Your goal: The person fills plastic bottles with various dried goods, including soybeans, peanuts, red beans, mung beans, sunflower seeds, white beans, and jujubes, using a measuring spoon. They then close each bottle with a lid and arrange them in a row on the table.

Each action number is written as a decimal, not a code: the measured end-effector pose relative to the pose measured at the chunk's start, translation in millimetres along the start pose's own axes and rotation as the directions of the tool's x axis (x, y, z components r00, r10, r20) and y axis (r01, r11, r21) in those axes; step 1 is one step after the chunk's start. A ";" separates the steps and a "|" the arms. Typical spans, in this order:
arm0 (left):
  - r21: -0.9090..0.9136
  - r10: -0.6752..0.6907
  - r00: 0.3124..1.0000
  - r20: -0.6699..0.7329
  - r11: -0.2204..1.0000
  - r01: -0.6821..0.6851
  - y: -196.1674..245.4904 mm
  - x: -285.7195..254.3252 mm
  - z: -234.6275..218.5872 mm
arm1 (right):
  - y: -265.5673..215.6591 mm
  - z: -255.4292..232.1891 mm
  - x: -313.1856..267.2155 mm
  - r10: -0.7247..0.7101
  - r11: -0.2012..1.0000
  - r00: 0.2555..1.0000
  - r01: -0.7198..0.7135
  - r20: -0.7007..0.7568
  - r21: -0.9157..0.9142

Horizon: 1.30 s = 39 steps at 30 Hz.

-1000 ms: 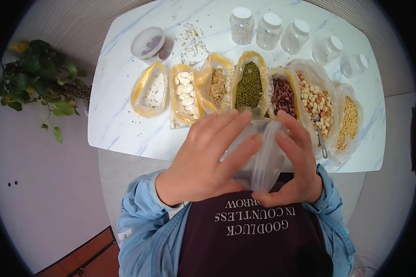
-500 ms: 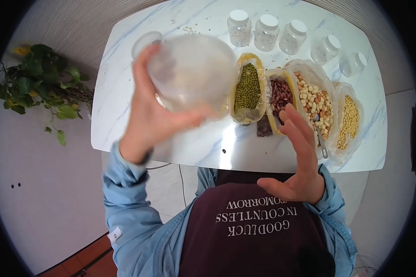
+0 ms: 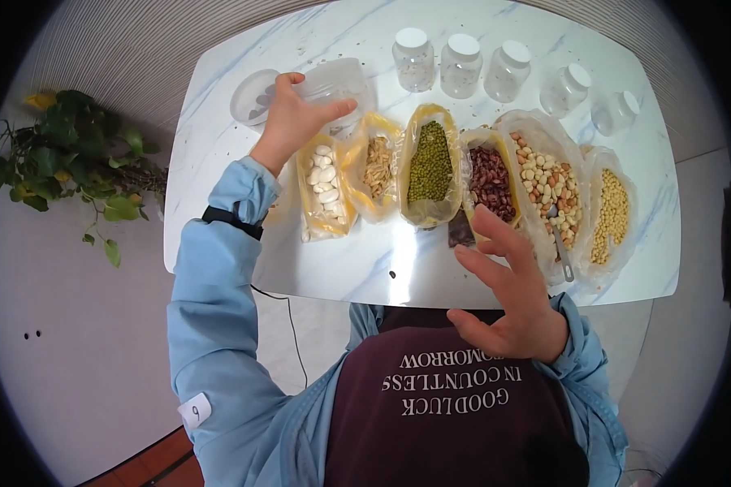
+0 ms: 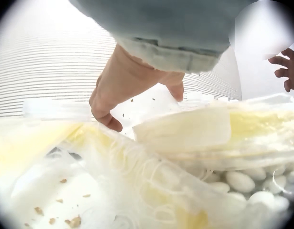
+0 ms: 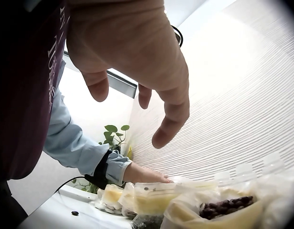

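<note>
My left hand (image 3: 288, 122) reaches over the table's back left. Its thumb and fingers are spread round the near side of a clear plastic container (image 3: 345, 77), which overlaps the tabletop there. The left wrist view shows the fingers (image 4: 109, 121) and thumb pointing down, with pale plastic and small crumbs between them. Beside this container is a round, lidded tub (image 3: 252, 97) with dark pieces inside. My right hand (image 3: 516, 292) hovers at the table's front edge, fingers loosely bent and holding nothing, close to the bag of dark red beans (image 3: 489, 174).
Open bags of white beans (image 3: 325, 174), light brown pieces (image 3: 378, 166), green beans (image 3: 430, 166), mixed nuts (image 3: 552, 183) and yellow beans (image 3: 612, 215) line the table. A spoon (image 3: 562, 247) lies in the nuts. Several white-lidded jars (image 3: 461, 69) stand behind.
My left hand has parted from the right and carried the clear container to the back left, lower over the table. The right hand has let go of it and stays near the front edge.
</note>
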State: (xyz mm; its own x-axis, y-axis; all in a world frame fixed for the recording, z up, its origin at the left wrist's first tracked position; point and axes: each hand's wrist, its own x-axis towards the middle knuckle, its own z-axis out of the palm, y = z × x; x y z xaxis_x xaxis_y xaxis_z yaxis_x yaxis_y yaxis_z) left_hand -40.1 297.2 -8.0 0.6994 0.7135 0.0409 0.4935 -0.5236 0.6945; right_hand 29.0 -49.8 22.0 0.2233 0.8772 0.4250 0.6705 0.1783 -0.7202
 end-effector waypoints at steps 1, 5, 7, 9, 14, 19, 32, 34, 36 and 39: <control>0.005 0.010 1.000 0.001 1.000 -0.010 -0.4 0.9 2.0 | -0.2 -0.1 0.3 -0.001 1.000 1.000 0.001 0.006 -0.006; 0.080 0.082 0.996 -0.028 0.994 -0.080 -9.1 6.2 7.9 | -0.9 0.1 1.8 -0.002 1.000 1.000 0.003 0.030 -0.016; 0.159 0.133 0.990 -0.054 0.980 -0.123 -10.8 5.8 9.7 | -0.9 -0.1 2.1 -0.001 1.000 0.999 0.002 0.040 -0.017; 0.251 0.181 0.981 -0.076 0.955 -0.157 -8.2 0.7 11.4 | -0.9 -0.1 2.1 0.001 1.000 0.999 -0.001 0.050 -0.018; 0.334 0.236 0.971 -0.040 0.919 -0.209 -12.4 -6.4 6.6 | -1.3 -0.5 1.9 0.012 1.000 0.998 -0.011 0.064 -0.014; 0.312 0.239 0.969 0.058 0.918 -0.245 -4.9 -12.7 -29.5 | -1.3 -0.1 1.2 0.017 1.000 0.997 -0.017 0.075 -0.007; 0.515 0.043 0.999 -0.003 0.857 -0.035 -83.3 43.9 -76.3 | -4.6 3.2 3.1 0.017 1.000 0.993 -0.014 0.118 -0.023; 0.521 0.009 1.000 -0.005 0.854 -0.005 -83.3 44.7 -66.2 | -4.4 2.9 2.7 0.021 0.999 0.992 -0.018 0.121 -0.028; 0.485 -0.031 0.999 -0.018 0.874 0.036 -76.1 39.8 -58.7 | -4.2 2.5 2.4 0.029 0.999 0.992 -0.025 0.127 -0.030; 0.451 -0.090 0.995 -0.037 0.887 0.097 -69.9 36.8 -58.3 | -4.0 3.2 2.5 0.032 0.999 0.991 -0.028 0.131 -0.028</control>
State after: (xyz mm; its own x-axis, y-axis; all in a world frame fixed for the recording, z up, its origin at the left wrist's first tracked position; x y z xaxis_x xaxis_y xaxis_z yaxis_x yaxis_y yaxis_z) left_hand -78.9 387.2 -13.2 0.6327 0.7744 0.0051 0.7388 -0.6056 0.2956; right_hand 24.6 -46.9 24.3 0.1499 0.9333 0.3264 0.6836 0.1407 -0.7162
